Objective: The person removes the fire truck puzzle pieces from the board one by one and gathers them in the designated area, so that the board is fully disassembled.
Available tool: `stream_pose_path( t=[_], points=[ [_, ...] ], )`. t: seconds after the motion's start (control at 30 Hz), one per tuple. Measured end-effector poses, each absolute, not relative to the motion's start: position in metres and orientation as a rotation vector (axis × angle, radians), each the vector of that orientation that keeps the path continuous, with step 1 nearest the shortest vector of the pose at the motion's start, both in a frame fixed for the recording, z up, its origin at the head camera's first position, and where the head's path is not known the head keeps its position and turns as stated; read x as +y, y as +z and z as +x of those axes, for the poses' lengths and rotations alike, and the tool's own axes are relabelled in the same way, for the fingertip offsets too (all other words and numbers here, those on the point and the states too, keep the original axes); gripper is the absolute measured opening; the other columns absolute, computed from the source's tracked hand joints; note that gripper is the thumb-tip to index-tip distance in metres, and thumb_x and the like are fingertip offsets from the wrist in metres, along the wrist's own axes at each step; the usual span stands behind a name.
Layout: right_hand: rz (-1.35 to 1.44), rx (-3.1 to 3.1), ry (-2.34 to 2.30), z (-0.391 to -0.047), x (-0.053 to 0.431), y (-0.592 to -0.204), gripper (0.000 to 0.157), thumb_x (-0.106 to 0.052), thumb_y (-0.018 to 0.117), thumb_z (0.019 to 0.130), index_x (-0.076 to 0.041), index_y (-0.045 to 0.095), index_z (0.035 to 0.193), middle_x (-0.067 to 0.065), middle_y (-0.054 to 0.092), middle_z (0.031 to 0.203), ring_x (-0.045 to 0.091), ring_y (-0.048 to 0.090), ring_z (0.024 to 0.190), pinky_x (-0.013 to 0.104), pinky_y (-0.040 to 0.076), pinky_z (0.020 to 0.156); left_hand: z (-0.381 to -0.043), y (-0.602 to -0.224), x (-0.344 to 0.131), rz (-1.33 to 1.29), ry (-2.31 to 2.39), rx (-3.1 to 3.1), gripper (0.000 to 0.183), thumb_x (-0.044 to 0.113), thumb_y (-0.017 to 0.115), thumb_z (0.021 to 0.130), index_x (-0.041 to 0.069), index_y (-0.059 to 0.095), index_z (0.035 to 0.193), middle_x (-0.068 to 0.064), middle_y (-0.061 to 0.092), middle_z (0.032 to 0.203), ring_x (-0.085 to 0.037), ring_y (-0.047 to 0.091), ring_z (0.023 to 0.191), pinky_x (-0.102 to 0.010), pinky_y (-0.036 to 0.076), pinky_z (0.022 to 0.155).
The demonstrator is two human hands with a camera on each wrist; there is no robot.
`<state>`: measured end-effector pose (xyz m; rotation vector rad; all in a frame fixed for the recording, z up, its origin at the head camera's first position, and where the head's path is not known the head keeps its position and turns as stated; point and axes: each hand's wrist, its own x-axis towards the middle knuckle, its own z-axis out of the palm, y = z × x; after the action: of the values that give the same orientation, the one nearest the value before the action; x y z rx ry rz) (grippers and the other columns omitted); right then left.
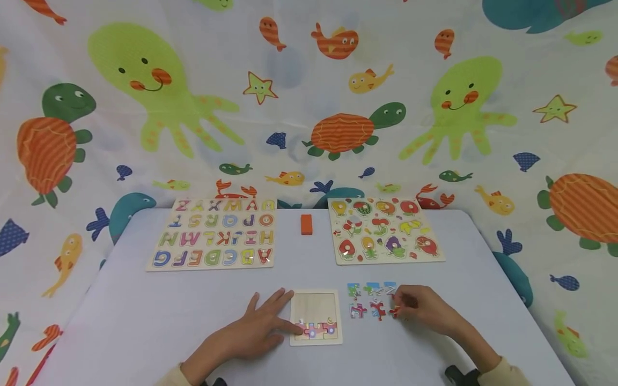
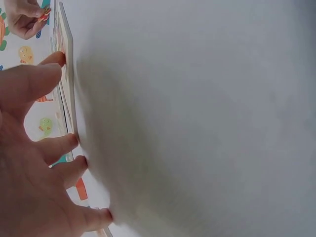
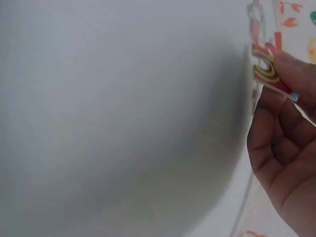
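Observation:
A square wooden puzzle tray [image 1: 316, 305] lies on the white table, with joined pink pieces [image 1: 316, 331] along its near edge and bare wood above them. My left hand [image 1: 258, 327] rests at the tray's left side, fingers spread; its thumb overlaps the lower-left piece and its fingertips touch the rim and table. My right hand [image 1: 425, 310] pinches a red jigsaw piece [image 3: 266, 71] with yellow curved stripes between thumb and fingers. Several loose jigsaw pieces [image 1: 372, 289], blue, green and red, lie in two rows between the tray and my right hand.
Behind the tray, an alphabet board [image 1: 212, 233] lies at the back left and a fruit board [image 1: 386, 230] at the back right. Between them sits an orange block [image 1: 306, 224]. A curtain printed with sea animals [image 1: 294, 107] hangs behind the table.

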<state>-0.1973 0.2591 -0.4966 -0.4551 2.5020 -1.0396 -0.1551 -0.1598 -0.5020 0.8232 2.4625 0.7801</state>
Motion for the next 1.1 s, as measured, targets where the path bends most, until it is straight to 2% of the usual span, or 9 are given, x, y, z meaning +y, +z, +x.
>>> stream_pose_path(
  t=[0.2, 0.33, 0.67, 1.1],
  points=[
    [-0.413, 2.674, -0.941, -0.196, 0.253, -0.508, 0.017, -0.006, 0.079, 0.087, -0.018, 0.068, 0.092, -0.007, 0.063, 0.091, 0.012, 0.057, 0.085, 0.021, 0.052, 0.075, -0.156, -0.503, -0.16, 0.813, 0.767, 2.467, 0.041, 0.012, 0.068, 0.094, 0.04, 0.074, 0.124, -0.013, 0.028, 0.167, -0.038, 0.014, 0.155, -0.077, 0.003, 0.113],
    [-0.375, 2.757, -0.856, -0.195, 0.246, -0.507, 0.018, -0.002, 0.079, 0.086, -0.017, 0.071, 0.093, -0.007, 0.06, 0.091, 0.013, 0.054, 0.084, 0.024, 0.052, 0.075, -0.156, -0.502, -0.16, 0.807, 0.77, 2.466, 0.041, 0.011, 0.069, 0.094, 0.039, 0.075, 0.123, -0.013, 0.029, 0.166, -0.039, 0.014, 0.155, -0.077, 0.002, 0.113],
    [-0.44, 2.804, -0.693, -0.198, 0.241, -0.503, 0.019, -0.003, 0.081, 0.084, -0.018, 0.071, 0.091, -0.007, 0.055, 0.087, 0.011, 0.053, 0.085, 0.031, 0.054, 0.081, -0.155, -0.501, -0.16, 0.818, 0.774, 2.465, 0.041, 0.011, 0.071, 0.093, 0.039, 0.075, 0.122, -0.013, 0.029, 0.166, -0.038, 0.015, 0.155, -0.079, 0.004, 0.111],
    [-0.412, 2.846, -0.645, -0.196, 0.233, -0.502, 0.022, -0.004, 0.081, 0.084, -0.018, 0.066, 0.09, -0.007, 0.054, 0.085, 0.011, 0.051, 0.08, 0.027, 0.052, 0.073, -0.156, -0.505, -0.16, 0.826, 0.763, 2.465, 0.042, 0.011, 0.071, 0.094, 0.041, 0.074, 0.123, -0.012, 0.028, 0.166, -0.038, 0.015, 0.155, -0.078, 0.004, 0.112]
  ],
)
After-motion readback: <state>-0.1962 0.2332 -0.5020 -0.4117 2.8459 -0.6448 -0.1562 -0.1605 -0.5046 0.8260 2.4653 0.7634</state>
